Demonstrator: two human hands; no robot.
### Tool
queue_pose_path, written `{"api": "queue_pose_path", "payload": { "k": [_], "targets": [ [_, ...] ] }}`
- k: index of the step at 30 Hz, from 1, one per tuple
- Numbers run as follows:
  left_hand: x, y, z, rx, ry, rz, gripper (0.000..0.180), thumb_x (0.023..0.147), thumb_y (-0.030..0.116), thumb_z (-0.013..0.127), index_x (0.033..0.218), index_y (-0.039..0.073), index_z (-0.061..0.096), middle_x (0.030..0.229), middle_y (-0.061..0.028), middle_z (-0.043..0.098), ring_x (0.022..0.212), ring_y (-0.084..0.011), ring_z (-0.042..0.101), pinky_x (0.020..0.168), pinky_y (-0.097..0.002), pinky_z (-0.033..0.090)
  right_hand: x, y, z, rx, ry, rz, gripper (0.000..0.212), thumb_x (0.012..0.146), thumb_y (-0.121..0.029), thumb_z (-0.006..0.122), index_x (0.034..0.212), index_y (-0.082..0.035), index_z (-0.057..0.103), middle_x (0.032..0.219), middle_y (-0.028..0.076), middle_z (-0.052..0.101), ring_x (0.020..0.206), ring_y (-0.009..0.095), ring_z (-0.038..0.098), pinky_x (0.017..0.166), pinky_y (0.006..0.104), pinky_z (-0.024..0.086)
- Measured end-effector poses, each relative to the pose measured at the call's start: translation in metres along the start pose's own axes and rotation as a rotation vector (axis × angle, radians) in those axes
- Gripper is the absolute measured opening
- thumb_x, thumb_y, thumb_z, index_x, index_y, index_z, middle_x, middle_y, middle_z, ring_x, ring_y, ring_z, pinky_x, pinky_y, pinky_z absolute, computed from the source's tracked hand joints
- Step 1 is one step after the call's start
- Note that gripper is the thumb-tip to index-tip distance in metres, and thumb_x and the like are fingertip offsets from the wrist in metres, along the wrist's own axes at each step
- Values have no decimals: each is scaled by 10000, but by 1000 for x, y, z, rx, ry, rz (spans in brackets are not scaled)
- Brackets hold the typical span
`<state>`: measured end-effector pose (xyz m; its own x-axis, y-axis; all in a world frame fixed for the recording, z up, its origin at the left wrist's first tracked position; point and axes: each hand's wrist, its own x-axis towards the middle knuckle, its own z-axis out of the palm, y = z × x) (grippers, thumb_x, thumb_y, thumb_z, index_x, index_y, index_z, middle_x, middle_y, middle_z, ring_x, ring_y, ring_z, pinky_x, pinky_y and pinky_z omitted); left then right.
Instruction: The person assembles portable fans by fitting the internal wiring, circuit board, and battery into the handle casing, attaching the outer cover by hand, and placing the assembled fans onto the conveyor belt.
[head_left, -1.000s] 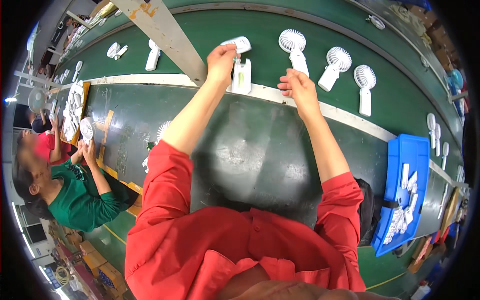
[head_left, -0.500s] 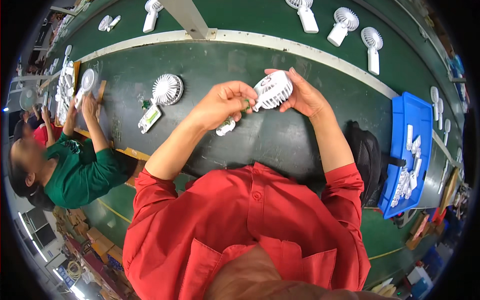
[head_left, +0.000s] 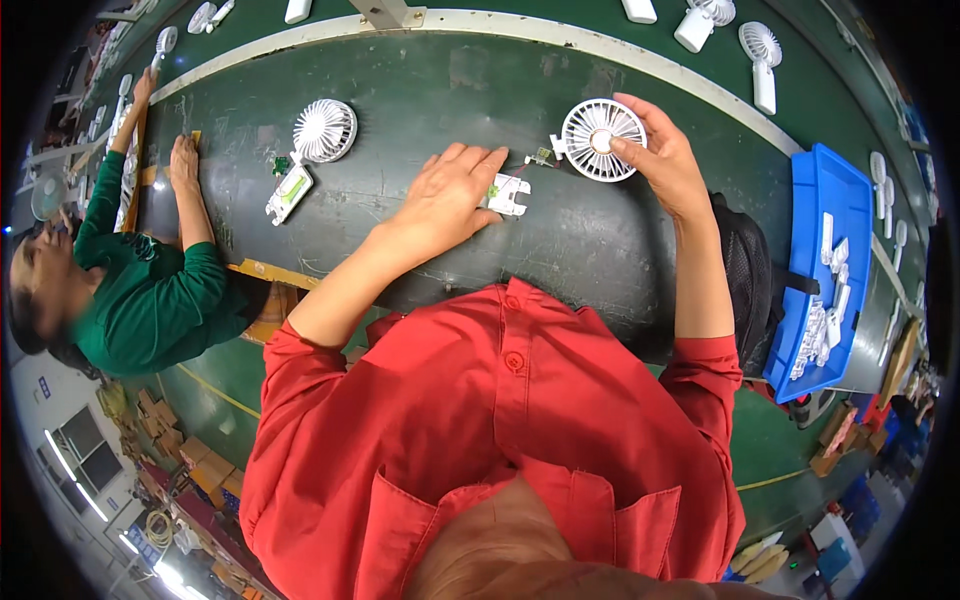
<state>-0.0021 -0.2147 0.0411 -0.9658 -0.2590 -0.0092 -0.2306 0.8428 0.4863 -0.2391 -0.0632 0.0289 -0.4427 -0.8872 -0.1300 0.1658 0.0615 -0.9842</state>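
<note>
My right hand [head_left: 662, 150] grips the round white fan head [head_left: 604, 138] by its right rim, thumb across the front grille. A small green circuit board [head_left: 541, 157] hangs by thin wires between the fan head and an opened white handle half [head_left: 510, 194]. Over the left end of that handle half lies my left hand [head_left: 450, 190], palm down, fingers stretched out. Further left on the bench rests a second fan head [head_left: 325, 131], with its opened handle [head_left: 290, 193] and a green board [head_left: 280, 165] beside it.
A blue bin [head_left: 830, 250] of white parts stands at the right, beside a black mesh bag [head_left: 738, 280]. Beyond the pale rail [head_left: 560, 40], finished fans [head_left: 761, 65] lie on a green belt. A co-worker in green [head_left: 160, 305] reaches over the bench at the left.
My right hand has turned the fan head grille-up and moved it right. My left hand has let go of the board and lies spread on the handle half. The co-worker's arm has reached farther out.
</note>
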Motion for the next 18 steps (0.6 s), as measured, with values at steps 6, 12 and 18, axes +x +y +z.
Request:
{"api": "queue_pose_path", "payload": {
  "k": [6, 12, 18],
  "targets": [
    [-2, -12, 19, -807, -212, -384, 390, 774, 128, 681, 1109, -9, 538, 901, -158, 644, 815, -305, 654, 680, -391, 539, -29, -24, 17, 161, -72, -149, 574, 770, -59, 689, 1288, 9, 451, 1141, 80, 581, 1045, 146, 554, 914, 281, 436],
    [-21, 1, 23, -2294, -483, -321, 559, 872, 154, 539, 1370, 50, 306, 1205, -262, 502, 977, -406, 606, 750, -526, 545, -39, -30, 17, 197, -195, -104, 595, 741, -64, 709, 1280, 5, 467, 1153, 74, 576, 1058, 143, 550, 935, 285, 427],
    [-10, 36, 29, -1746, -241, -596, 337, 903, 132, 508, 1204, -14, 471, 987, -128, 633, 787, -200, 657, 609, -304, 558, -36, -38, 36, 57, -460, -72, 506, 788, -45, 672, 1257, 0, 489, 1101, 54, 593, 1014, 118, 551, 885, 262, 442]
  ]
}}
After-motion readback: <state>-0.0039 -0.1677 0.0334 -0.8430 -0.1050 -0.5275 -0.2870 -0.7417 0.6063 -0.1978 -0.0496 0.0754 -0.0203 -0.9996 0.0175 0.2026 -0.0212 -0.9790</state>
